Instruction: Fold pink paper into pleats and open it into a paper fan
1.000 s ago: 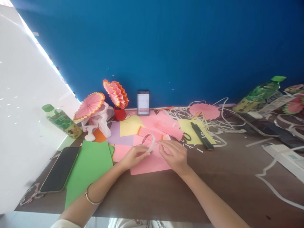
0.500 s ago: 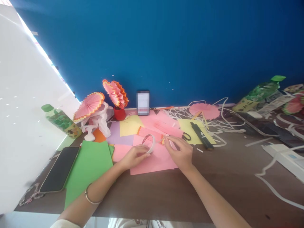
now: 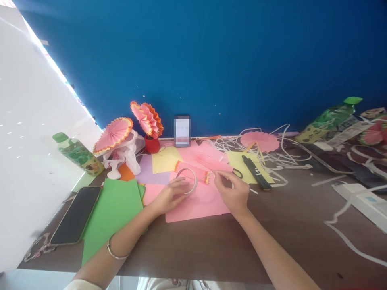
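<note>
My left hand (image 3: 169, 196) grips a white roll of tape (image 3: 187, 181) and holds it upright on a pink sheet of paper (image 3: 196, 203). My right hand (image 3: 232, 189) is to the right of the roll, its thumb and forefinger pinched on the free end of the tape strip pulled away from the roll. A folded pink paper strip with an orange edge (image 3: 193, 171) lies just behind the roll. A silver bangle (image 3: 114, 251) circles my left wrist.
Green paper (image 3: 111, 213) and a dark phone (image 3: 76, 215) lie at the left. Paper fans (image 3: 146, 119), a red cup (image 3: 152, 144) and a green bottle (image 3: 78, 154) stand behind. Scissors (image 3: 238, 173), a black marker (image 3: 256, 172), yellow sheets and white paper strips lie to the right.
My right hand has moved right, away from the roll, drawing out a length of tape. My left hand has kept the roll in place and tilted it slightly.
</note>
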Demonstrator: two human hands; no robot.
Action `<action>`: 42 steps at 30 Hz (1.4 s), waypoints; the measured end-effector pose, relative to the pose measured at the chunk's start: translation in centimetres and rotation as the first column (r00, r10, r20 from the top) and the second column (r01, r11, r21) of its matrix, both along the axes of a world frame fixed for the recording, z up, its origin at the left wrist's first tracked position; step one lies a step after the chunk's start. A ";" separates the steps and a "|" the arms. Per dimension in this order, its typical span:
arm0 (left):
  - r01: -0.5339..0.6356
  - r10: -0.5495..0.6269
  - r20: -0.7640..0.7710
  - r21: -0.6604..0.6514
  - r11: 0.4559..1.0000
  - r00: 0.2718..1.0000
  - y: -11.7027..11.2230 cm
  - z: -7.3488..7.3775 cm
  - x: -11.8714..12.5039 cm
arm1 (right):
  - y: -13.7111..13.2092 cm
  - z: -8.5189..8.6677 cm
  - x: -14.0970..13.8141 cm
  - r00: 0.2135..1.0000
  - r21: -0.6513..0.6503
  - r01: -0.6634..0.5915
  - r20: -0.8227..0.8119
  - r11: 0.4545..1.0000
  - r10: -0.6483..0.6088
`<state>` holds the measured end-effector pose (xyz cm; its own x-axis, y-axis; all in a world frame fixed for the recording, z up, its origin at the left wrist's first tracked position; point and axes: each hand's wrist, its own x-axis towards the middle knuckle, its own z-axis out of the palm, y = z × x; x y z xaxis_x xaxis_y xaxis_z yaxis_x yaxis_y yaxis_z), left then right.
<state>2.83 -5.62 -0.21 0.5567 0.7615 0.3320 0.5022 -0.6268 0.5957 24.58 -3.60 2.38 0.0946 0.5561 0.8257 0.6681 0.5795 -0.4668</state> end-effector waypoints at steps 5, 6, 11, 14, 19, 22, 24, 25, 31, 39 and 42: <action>-0.087 0.136 -0.143 0.307 0.948 0.980 0.3 -0.6 -0.5 | 0.0 0.0 0.1 1.000 0.001 0.024 -0.010 1.000 -0.024; -0.095 0.168 -0.172 0.365 0.926 0.971 0.4 -0.5 -0.6 | 0.1 0.1 0.2 1.000 0.016 0.022 -0.011 1.000 -0.022; -0.169 0.326 -0.273 0.473 0.865 0.905 0.3 0.4 -0.7 | -0.1 0.2 0.2 0.999 0.120 -0.031 0.028 0.992 0.028; -0.259 0.390 -0.252 0.428 0.866 0.886 -0.1 0.8 -0.4 | -0.6 0.2 -0.1 0.988 0.163 -0.134 0.100 0.978 0.118; -0.409 0.437 -0.121 0.203 0.890 0.891 -0.5 0.6 0.4 | -1.7 0.2 -1.0 0.923 0.146 -0.327 0.263 0.934 0.282; -0.461 0.462 0.003 0.076 0.884 0.887 -0.4 0.3 0.5 | -2.1 0.3 -1.3 0.864 0.154 -0.400 0.392 0.904 0.315; -0.469 0.466 0.088 0.021 0.883 0.880 -0.2 0.3 0.5 | -2.1 0.4 -1.2 0.823 0.166 -0.434 0.473 0.886 0.314; -0.466 0.461 0.125 0.006 0.885 0.878 -0.2 0.3 0.4 | -2.1 0.5 -1.2 0.802 0.165 -0.447 0.509 0.879 0.312; -0.464 0.453 0.252 -0.017 0.885 0.855 -0.2 0.6 0.2 | -2.1 0.4 -0.9 0.749 0.142 -0.495 0.570 0.857 0.338; -0.439 0.387 0.241 0.219 0.871 0.890 -0.6 0.4 0.4 | -2.6 0.2 -2.3 0.875 -0.175 -0.481 -0.036 0.859 0.482; -0.354 0.289 0.231 0.327 0.876 0.929 -0.7 0.2 0.8 | -2.6 -0.1 -3.2 0.889 -0.413 -0.455 -0.166 0.789 0.426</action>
